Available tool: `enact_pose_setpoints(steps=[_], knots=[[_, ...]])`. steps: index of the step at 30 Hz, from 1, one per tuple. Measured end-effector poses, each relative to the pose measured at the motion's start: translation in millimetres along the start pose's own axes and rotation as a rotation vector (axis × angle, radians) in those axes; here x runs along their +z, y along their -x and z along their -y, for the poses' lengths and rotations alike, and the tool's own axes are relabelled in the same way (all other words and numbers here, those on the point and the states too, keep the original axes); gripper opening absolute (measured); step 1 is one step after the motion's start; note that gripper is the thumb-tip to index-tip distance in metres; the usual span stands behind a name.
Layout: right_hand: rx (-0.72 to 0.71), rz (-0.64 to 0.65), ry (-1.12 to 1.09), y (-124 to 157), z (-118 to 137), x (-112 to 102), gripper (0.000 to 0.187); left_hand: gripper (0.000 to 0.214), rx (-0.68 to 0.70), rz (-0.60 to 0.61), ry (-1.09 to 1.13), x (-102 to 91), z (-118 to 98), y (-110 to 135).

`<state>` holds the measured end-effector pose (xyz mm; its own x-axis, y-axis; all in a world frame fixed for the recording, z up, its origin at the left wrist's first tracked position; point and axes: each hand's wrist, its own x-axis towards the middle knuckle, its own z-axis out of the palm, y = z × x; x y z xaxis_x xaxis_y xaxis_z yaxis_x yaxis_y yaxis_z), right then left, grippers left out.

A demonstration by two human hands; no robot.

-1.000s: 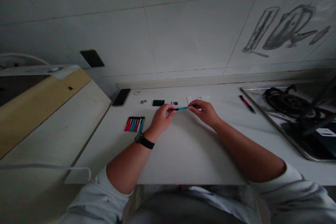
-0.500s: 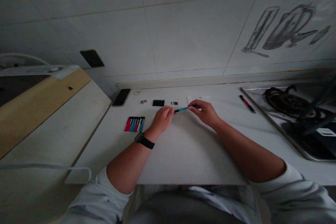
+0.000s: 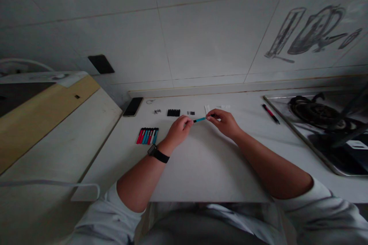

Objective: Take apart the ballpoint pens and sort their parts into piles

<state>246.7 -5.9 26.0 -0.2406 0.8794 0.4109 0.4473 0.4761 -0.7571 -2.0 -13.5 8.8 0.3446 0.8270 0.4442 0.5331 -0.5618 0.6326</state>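
Both hands hold one thin blue pen (image 3: 199, 120) level above the white counter (image 3: 201, 160). My left hand (image 3: 178, 131), with a black watch on its wrist, pinches the pen's left end with closed fingers. My right hand (image 3: 225, 121) pinches the right end. Behind the hands lie a row of black caps (image 3: 173, 112), a small black part (image 3: 191, 113), some small metal bits (image 3: 156, 111) and white pieces (image 3: 207, 108). To the left lies a row of several red and blue pens (image 3: 147, 136).
A dark phone (image 3: 133, 106) lies at the counter's back left. A red and black pen (image 3: 270, 113) rests beside the gas hob (image 3: 322, 122) on the right. On the left is a wooden board (image 3: 43, 111), with a white cable (image 3: 57, 183) below it.
My left hand has slid slightly right along the pen, so less of the blue barrel shows. The right hand has stayed where it was.
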Motion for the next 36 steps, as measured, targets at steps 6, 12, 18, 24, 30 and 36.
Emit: enact_pose_setpoints(steps=[6,12,18,24,30,36], knots=[[-0.006,-0.029,0.000,-0.3,-2.6,0.3,0.029,0.013,0.013,-0.073,0.045,1.3,2.1,2.8],[-0.030,-0.047,-0.016,-0.1,-5.1,1.4,0.028,0.028,-0.001,-0.001,0.031,-2.3,-2.1,1.2],[-0.034,-0.028,-0.018,0.2,-2.9,0.7,0.030,0.032,0.011,0.029,-0.045,-0.2,2.1,0.3],[0.001,0.007,-0.007,-0.4,-4.4,0.6,0.028,0.017,-0.004,0.017,-0.043,-1.2,-0.4,0.6],[0.047,0.035,0.021,-1.0,-8.9,1.3,0.028,0.004,0.012,-0.045,-0.070,-2.4,-1.7,1.1],[0.111,0.026,0.006,-1.2,-9.4,1.5,0.029,0.004,0.009,-0.047,-0.084,-3.4,-1.8,1.4]])
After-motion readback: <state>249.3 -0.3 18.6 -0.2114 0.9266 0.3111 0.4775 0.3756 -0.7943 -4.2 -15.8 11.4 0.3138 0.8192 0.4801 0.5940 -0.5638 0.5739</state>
